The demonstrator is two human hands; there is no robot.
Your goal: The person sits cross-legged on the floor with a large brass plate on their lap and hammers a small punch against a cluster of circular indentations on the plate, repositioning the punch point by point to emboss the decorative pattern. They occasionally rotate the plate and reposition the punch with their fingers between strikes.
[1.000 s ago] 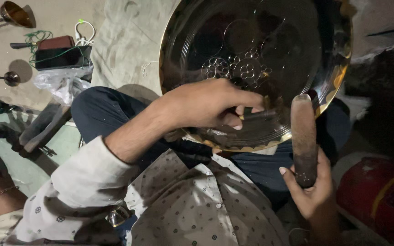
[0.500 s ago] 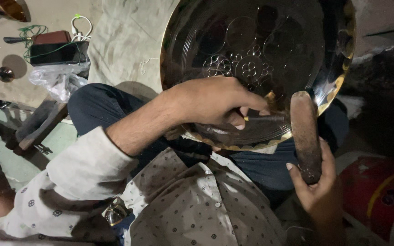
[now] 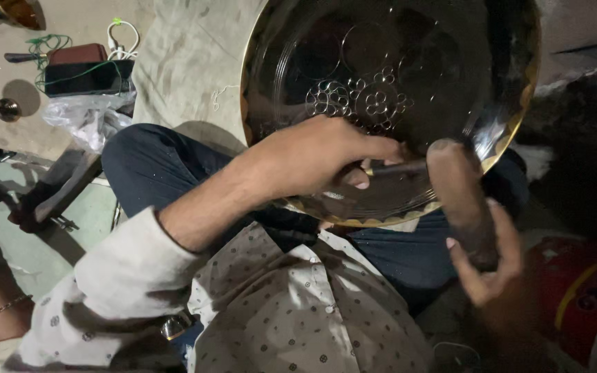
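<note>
Right now the left hand [image 3: 319, 162] pinches a thin punch [image 3: 395, 167] against the big brass plate [image 3: 388, 76] propped on the lap, while the right hand [image 3: 492, 269] clasps a dark mallet [image 3: 461, 200]. Any glancing blow could skid the punch, scar the pattern, or hit fingers.

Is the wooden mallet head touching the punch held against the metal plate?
Touching. The head view shows the mallet, in the right hand, meeting the end of the punch with no gap; the left hand holds that punch on the plate.
</note>
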